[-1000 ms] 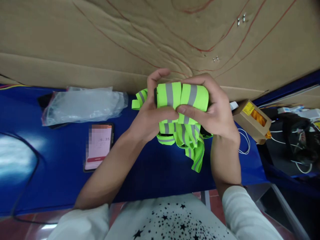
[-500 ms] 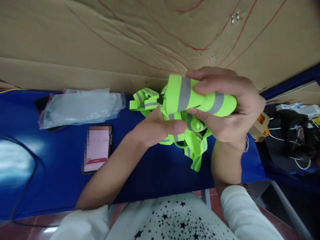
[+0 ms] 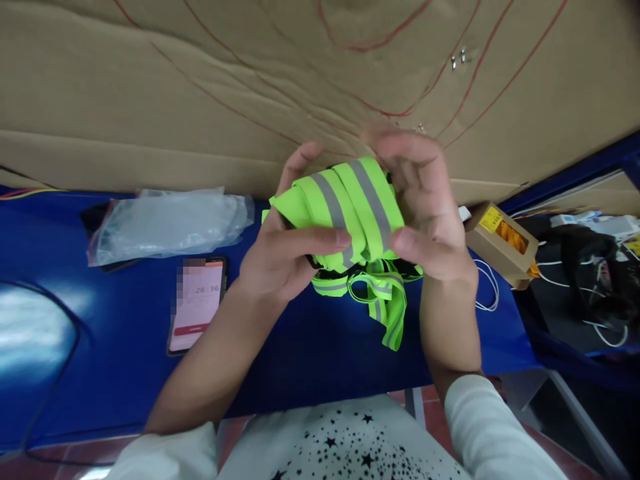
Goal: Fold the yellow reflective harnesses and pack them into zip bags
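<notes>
A neon yellow-green reflective strap [image 3: 345, 207] with grey stripes is folded into a flat bundle above the table. My left hand [image 3: 280, 257] grips its left end, thumb across the front and fingers behind. At the right end, my right hand [image 3: 427, 207] curves loosely around the bundle, its thumb against the edge and its upper fingers blurred. Black parts show at the bundle's edges. Beneath it, more loose neon straps [image 3: 393, 303] lie looped on the blue table [image 3: 320, 353].
Left of my hands lie clear plastic bags [image 3: 173, 227] and a lit phone [image 3: 197, 310]. A black cable [image 3: 75, 333] curves at far left. At right are an open cardboard box [image 3: 500, 243] and a white cable [image 3: 493, 287]. A brown board [image 3: 225, 87] rises behind.
The bundle has turned and shifted left, its broad striped face now toward me. My left hand has moved from below onto its left end. My right hand has loosened and shifted left.
</notes>
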### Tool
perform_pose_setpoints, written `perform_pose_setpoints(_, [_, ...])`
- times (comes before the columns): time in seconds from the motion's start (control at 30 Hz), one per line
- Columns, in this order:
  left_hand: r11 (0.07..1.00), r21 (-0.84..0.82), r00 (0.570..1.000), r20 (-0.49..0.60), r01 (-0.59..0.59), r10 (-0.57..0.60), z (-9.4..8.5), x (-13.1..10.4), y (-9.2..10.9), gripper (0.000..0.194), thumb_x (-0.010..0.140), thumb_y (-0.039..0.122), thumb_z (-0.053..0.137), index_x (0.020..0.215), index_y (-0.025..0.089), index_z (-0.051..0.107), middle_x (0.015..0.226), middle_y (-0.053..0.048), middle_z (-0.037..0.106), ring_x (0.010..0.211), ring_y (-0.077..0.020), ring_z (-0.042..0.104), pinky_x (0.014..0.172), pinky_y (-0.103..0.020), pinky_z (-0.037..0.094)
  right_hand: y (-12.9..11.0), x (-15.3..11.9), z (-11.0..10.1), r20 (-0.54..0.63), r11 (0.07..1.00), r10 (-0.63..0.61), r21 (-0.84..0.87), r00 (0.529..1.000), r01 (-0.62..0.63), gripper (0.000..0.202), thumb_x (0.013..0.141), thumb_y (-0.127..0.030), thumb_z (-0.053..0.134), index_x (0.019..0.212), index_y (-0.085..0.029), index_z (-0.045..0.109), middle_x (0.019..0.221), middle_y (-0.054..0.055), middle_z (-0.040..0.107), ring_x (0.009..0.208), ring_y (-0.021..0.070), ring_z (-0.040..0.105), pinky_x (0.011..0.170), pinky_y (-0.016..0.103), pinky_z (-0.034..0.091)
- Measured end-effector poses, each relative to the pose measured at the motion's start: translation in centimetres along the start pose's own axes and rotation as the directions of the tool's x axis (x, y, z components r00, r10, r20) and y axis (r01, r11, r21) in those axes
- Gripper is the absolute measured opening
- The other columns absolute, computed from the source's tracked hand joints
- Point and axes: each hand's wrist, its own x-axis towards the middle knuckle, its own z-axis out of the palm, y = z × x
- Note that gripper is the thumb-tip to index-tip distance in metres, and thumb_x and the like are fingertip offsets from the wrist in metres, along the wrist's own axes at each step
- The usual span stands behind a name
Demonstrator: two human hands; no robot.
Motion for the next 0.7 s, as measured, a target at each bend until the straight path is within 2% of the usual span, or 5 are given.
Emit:
perform_pose_setpoints(0.07, [0.995,0.052,0.994,0.066,-0.090,0.087,-0.2,0.1,0.1,0.070,0.064,-0.001,0.078,0.121,0.030,0.052,0.098,0.007,0.074,0.075,-0.0170,0.074,0.060,-0.024,0.057,0.4,0.1,0.3,0.023,0.998,-0.038,0.046,0.999,0.037,0.061,0.091,-0.050,0.071,0.144,-0.029,0.048,0.161,0.002,0.046,0.155,0.0221,0.038,0.131,0.041,0.032])
perform_pose_setpoints(0.13, [0.979,0.102,0.978,0.133,-0.177,0.163,-0.3,0.2,0.0,0.063,0.067,0.003,0.080,0.118,0.028,0.052,0.108,0.005,0.074,0.089,-0.0212,0.076,0.063,-0.026,0.059,0.6,0.1,0.3,0.086,0.996,0.078,0.044,0.993,-0.082,0.058,0.091,-0.047,0.074,0.141,-0.026,0.053,0.154,0.004,0.054,0.146,0.0233,0.050,0.124,0.040,0.042])
perform_pose_setpoints(0.3, [0.944,0.175,0.958,0.125,-0.279,0.259,0.5,0.1,-0.3,0.059,0.063,0.016,0.092,0.106,0.033,0.056,0.130,0.001,0.073,0.123,-0.0340,0.068,0.097,-0.049,0.061,0.9,-0.4,0.0,0.214,0.960,0.254,0.066,0.943,-0.273,0.048,0.091,-0.055,0.072,0.125,-0.022,0.067,0.117,0.001,0.073,0.114,0.0241,0.069,0.104,0.042,0.059])
perform_pose_setpoints(0.57, [0.949,0.008,0.944,-0.096,-0.316,0.315,0.7,0.4,0.4,0.058,0.053,0.010,0.056,0.106,0.026,0.071,0.120,0.000,0.074,0.127,-0.0258,0.063,0.121,-0.048,0.048,-0.1,0.0,2.9,0.042,0.973,0.187,0.128,0.981,-0.191,0.050,0.104,-0.064,0.046,0.139,-0.032,0.062,0.150,-0.003,0.058,0.152,0.0193,0.043,0.130,0.037,0.034])
perform_pose_setpoints(0.7, [0.837,0.269,0.879,0.151,-0.477,0.452,-1.6,1.5,0.5,0.060,0.065,0.021,0.076,0.125,0.023,0.072,0.137,-0.002,0.068,0.137,-0.0325,0.056,0.122,-0.050,0.046,-0.4,0.0,4.9,0.072,0.855,0.428,0.292,0.901,-0.430,0.052,0.103,-0.068,0.043,0.134,-0.032,0.065,0.125,0.000,0.073,0.123,0.0211,0.069,0.101,0.033,0.062])
